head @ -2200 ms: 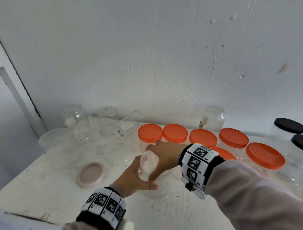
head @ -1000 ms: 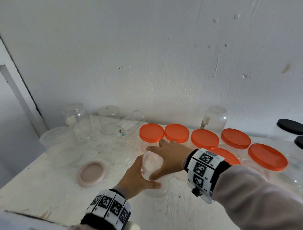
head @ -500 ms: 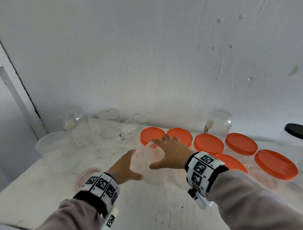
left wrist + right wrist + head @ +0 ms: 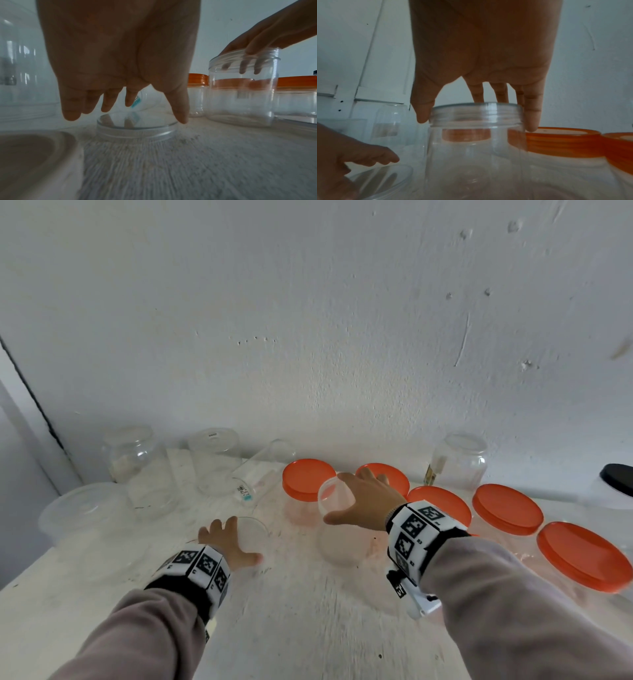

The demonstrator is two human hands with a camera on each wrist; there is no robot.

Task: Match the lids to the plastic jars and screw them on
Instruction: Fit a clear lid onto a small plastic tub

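My left hand [image 4: 227, 542] has let go of the open clear jar [image 4: 342, 529] it was cupping a moment ago and has swung out to the left. It now hovers with fingers spread and loosely arched over the clear lid [image 4: 137, 127], which lies flat on the white bench [image 4: 308, 628]. From the left wrist view my fingertips [image 4: 72, 115] look to be just at the lid's rim, thumb on one side and the rest on the other, but I can't tell whether they actually touch it yet; nothing is gripped.

My right hand [image 4: 368, 503] has stayed on the jar. Its fingers are draped over the threaded mouth from above, thumb on the near side of the neck and the others down the far side, holding it upright on the bench.

So the step has turned from steadying the jar with both hands to fetching its lid. Both being clear plastic, I judge this lid the likely match, though I can't confirm the fit from here.

Behind the jar stands a row of jars already wearing orange lids [image 4: 507, 508], which I take as finished. To the left several clear jars [image 4: 137, 467] are uncapped, one lying on its side, and a pinkish lid [image 4: 34, 155] sits near my left wrist.
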